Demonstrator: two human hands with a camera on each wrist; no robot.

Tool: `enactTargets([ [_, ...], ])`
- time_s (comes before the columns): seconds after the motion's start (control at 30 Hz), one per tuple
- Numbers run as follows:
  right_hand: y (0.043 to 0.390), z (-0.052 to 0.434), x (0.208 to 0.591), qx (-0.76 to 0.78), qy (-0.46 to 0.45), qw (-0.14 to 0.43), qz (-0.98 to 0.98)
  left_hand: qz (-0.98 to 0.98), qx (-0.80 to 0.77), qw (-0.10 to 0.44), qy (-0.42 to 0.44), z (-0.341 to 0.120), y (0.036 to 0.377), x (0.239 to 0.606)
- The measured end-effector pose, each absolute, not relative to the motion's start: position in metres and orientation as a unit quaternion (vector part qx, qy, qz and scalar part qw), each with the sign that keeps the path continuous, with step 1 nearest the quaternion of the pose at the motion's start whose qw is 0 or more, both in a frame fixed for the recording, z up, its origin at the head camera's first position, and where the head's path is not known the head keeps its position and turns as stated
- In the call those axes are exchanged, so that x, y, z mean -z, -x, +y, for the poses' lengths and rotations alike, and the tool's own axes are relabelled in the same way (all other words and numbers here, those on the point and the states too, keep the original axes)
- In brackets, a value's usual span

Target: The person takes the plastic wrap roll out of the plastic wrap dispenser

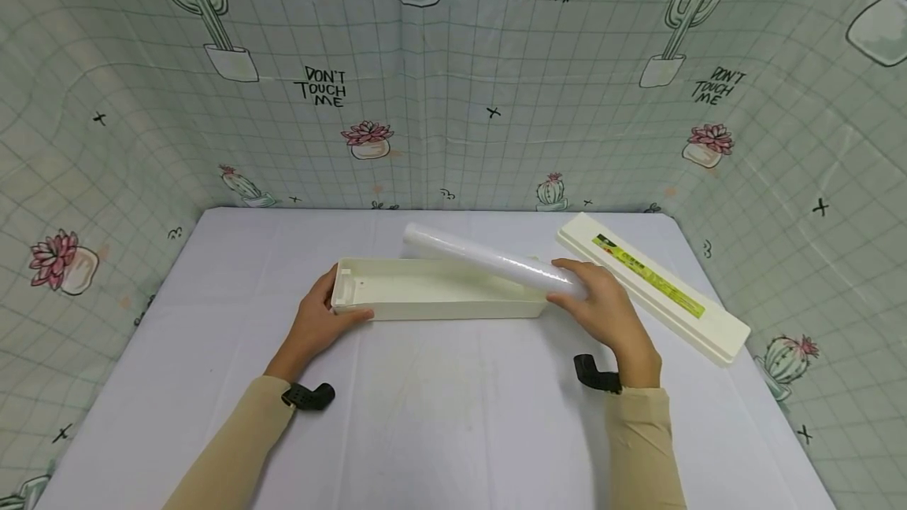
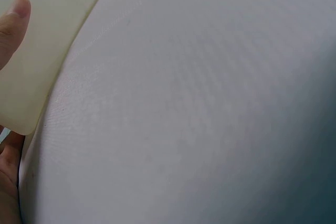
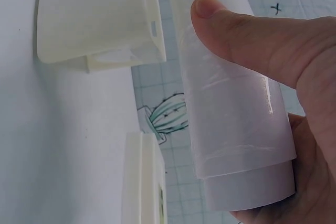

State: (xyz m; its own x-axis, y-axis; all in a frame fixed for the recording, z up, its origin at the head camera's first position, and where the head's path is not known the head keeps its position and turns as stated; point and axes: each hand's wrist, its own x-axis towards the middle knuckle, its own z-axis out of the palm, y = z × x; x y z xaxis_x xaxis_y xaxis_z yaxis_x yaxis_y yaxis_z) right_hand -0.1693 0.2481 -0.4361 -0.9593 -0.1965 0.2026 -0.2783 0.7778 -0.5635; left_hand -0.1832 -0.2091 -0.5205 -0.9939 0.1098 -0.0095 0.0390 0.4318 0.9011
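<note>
A long cream plastic tray [image 1: 432, 307] lies open across the middle of the white table [image 1: 453, 415]. My left hand [image 1: 319, 321] grips its left end, thumb along the front wall; in the left wrist view the thumb [image 2: 11, 27] rests on the tray wall [image 2: 42, 51]. My right hand [image 1: 602, 309] grips the near end of a roll of clear film [image 1: 489, 262], which slants over the tray's right end, its far end higher. Up close, the thumb [image 3: 252, 38] presses the roll [image 3: 231, 114], with the tray end [image 3: 100, 19] beside it.
The tray's cream lid [image 1: 655, 286] with a yellow-green label lies diagonally at the right, near the table's right edge, its end [image 3: 144, 182] close below the roll. A cactus-print curtain [image 1: 453, 77] walls the table on three sides.
</note>
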Motion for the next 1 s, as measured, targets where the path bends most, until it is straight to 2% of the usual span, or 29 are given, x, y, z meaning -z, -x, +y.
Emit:
enactTargets([
  [1.0,0.165,0.281,0.442,-0.321,-0.059,0.078,-0.942,0.84,-0.54,0.038,-0.037,-0.21,0.182,0.52],
])
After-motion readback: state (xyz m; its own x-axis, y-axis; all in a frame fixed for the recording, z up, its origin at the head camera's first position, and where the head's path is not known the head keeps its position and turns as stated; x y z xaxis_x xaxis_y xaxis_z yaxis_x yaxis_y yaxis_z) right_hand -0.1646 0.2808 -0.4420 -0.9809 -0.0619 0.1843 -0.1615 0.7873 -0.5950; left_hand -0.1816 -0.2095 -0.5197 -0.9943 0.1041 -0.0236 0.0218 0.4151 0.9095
